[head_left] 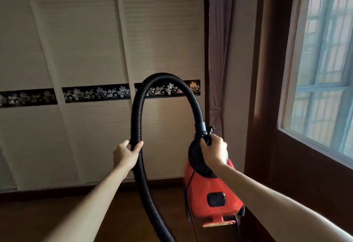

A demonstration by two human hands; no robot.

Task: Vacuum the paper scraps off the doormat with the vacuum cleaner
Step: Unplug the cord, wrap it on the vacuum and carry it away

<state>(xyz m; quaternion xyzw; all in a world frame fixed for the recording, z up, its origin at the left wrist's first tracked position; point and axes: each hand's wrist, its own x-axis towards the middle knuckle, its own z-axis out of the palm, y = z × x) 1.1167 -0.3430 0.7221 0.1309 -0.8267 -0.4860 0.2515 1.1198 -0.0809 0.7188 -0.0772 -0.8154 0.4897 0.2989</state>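
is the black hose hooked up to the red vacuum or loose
Hooked up: the hose arcs over and its cuff enters the top of the red vacuum, beside the right hand.

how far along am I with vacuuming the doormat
Early. Done: you have picked up the vacuum. In hand: your right hand holds it at the top, your left hand grips the hose. Left: all the vacuuming; no doormat or paper scraps are in view.
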